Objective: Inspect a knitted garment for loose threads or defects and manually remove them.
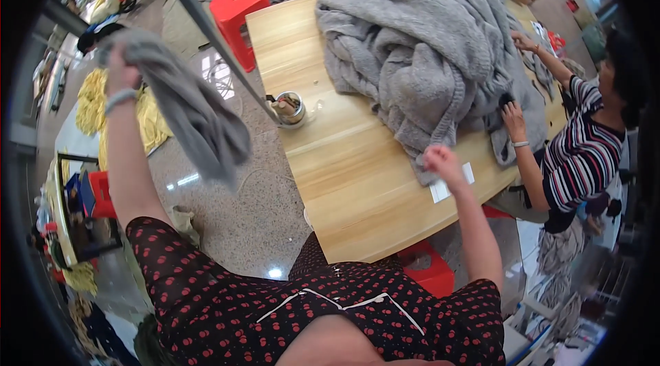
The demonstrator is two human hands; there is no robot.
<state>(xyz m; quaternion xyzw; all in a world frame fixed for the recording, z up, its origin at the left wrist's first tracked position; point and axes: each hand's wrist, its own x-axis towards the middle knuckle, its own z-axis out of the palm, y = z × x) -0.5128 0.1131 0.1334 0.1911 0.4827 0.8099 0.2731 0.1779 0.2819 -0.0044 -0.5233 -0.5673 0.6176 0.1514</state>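
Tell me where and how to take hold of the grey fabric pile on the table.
Probably by its narrow near end, coming from the camera wearer's side: there the grey fabric pile tapers to a tip by their right hand, while behind it the folds heap up thick.

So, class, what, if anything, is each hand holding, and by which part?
The left hand holds a limp grey fabric piece by its upper end. Whether the right hand grips the fuzzy grey knit pile cannot be told.
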